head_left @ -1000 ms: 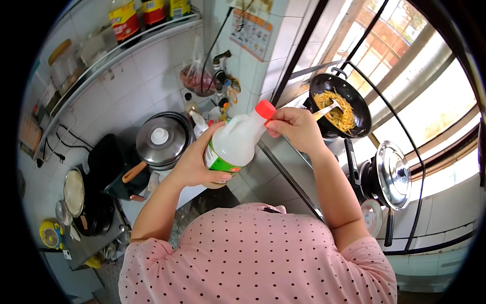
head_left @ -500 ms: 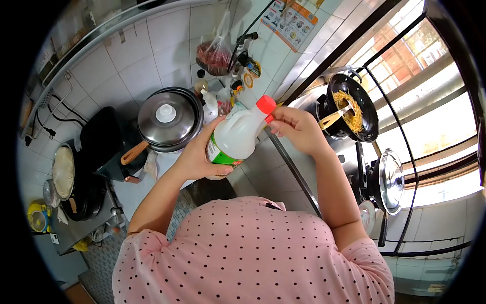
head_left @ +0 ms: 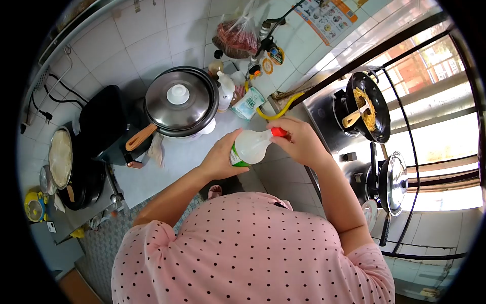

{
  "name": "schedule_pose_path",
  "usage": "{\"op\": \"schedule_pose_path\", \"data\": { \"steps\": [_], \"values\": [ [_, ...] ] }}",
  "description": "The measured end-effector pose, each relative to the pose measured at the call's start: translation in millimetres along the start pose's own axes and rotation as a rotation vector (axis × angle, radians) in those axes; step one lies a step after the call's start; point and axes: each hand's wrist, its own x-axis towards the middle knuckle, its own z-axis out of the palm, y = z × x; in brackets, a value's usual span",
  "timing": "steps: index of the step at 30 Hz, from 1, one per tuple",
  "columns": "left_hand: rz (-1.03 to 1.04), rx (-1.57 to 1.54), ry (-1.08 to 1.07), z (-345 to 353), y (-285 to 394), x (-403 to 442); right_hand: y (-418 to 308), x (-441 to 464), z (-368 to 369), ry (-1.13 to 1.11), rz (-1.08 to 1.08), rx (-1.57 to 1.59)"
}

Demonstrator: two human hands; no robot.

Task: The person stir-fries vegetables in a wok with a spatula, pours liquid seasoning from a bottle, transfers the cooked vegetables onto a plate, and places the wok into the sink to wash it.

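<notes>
My left hand (head_left: 221, 158) is wrapped round the body of a whitish plastic bottle (head_left: 251, 147) with a green label. The bottle leans with its neck up and to the right, in front of my chest. At its top, the fingers of my right hand (head_left: 298, 139) are closed on the red cap (head_left: 278, 132). Whether the cap is loose from the neck cannot be made out.
A lidded pot (head_left: 178, 104) stands on the white counter (head_left: 195, 152), by a pump bottle (head_left: 226, 91) and a green-white packet (head_left: 248, 104). On the right are a wok of shredded food (head_left: 382, 109), a lidded pan (head_left: 396, 182) and a black metal frame (head_left: 405, 109).
The view has shifted, showing more counter. Both hands hold the bottle lower and nearer my chest. My right hand has moved from beside the cap's lower edge to closer round it.
</notes>
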Motion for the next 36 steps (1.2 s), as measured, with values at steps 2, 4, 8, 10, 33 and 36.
{"op": "schedule_pose_path", "data": {
  "steps": [2, 4, 8, 10, 33, 36],
  "values": [
    [0.016, 0.123, 0.081, 15.9, -20.9, -5.5, 12.2, 6.9, 12.6, -0.018, 0.019, -0.064],
    [-0.043, 0.181, 0.102, 20.3, -27.6, -16.3, 23.5, 16.7, 27.9, -0.028, 0.08, -0.103],
    [-0.261, 0.142, -0.021, 15.9, -27.0, -42.1, 67.4, 47.5, 67.0, -0.039, 0.081, -0.204],
    [-0.311, 0.138, -0.045, 10.0, -31.7, -56.9, 92.0, 63.2, 85.0, -0.026, 0.065, -0.257],
    [-0.224, 0.12, -0.018, 15.3, -4.5, -10.0, 113.4, 10.2, 33.6, 0.262, -0.006, -0.4],
    [-0.063, 0.034, -0.063, 31.5, 30.2, 49.7, 99.8, -48.7, -12.2, 0.455, -0.018, -0.372]
  ]
}}
